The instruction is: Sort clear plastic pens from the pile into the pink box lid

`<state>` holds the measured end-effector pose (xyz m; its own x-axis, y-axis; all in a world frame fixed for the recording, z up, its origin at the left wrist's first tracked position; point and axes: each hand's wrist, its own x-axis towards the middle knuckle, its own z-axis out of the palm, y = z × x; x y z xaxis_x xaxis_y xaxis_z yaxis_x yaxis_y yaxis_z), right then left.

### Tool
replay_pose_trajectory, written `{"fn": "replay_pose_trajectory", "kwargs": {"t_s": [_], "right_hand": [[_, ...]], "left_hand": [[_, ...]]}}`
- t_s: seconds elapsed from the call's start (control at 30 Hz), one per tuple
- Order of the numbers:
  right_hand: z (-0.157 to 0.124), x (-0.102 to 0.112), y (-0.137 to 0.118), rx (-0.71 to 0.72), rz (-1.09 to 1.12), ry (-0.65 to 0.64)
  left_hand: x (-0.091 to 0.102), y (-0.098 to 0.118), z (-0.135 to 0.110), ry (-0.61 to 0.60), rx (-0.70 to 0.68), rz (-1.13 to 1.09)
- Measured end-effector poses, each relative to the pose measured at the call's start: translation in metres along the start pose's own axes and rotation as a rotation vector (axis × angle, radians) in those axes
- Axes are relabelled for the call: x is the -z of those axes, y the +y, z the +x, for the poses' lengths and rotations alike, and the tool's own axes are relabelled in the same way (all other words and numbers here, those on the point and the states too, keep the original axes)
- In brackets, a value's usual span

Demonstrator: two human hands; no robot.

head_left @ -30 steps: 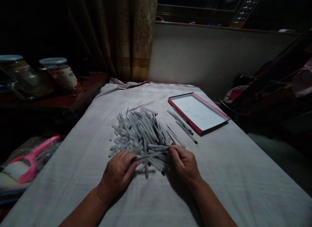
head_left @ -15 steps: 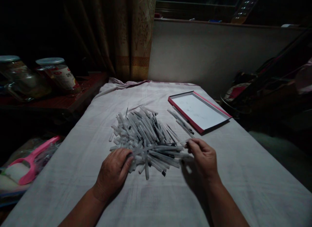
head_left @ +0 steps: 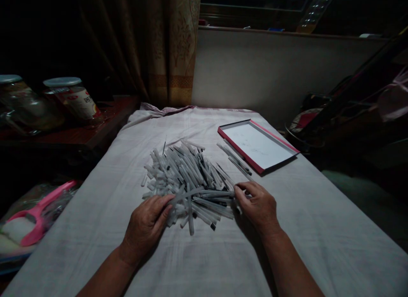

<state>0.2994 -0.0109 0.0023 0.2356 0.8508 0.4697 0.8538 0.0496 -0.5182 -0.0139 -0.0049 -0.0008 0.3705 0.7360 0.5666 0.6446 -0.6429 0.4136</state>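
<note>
A heap of clear plastic pens [head_left: 183,173] lies in the middle of a cloth-covered table [head_left: 204,254]. My left hand [head_left: 145,224] rests at the heap's near left edge, its fingers pinched on one end of a pen barrel [head_left: 191,192]. My right hand [head_left: 258,205] is at the heap's near right edge, fingers curled and pinching the other end of that barrel. A few pens [head_left: 234,158] lie side by side apart from the heap, beside a shallow red-rimmed box lid [head_left: 256,144].
Two lidded glass jars [head_left: 68,99] stand on a dark wooden side table at the left. A pink-handled tool [head_left: 38,209] lies on the floor at the lower left. A curtain hangs behind the table; dark clutter fills the right side.
My right hand moved out to the right with something thin, then came back left to the heap's edge. My left hand stayed almost still, holding its pen end.
</note>
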Motion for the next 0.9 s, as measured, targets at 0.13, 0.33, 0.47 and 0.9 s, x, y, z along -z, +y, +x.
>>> {"fn": "replay_pose_trajectory", "kwargs": {"t_s": [0.13,0.33,0.47,0.9], "right_hand": [[-0.003,0.004,-0.016,0.015,0.184,-0.091],[-0.017,-0.001,-0.049,0.065,0.521,-0.396],[-0.021,-0.008,-0.059,-0.083,0.611,-0.431],[-0.01,0.004,-0.055,-0.144,0.71,-0.491]], "left_hand": [[-0.003,0.006,0.0,-0.029,-0.063,0.003],[-0.008,0.016,0.001,-0.065,-0.161,0.025],[-0.007,0.015,0.001,-0.05,-0.184,0.021],[0.001,0.018,0.008,-0.2,-0.212,0.123]]}}
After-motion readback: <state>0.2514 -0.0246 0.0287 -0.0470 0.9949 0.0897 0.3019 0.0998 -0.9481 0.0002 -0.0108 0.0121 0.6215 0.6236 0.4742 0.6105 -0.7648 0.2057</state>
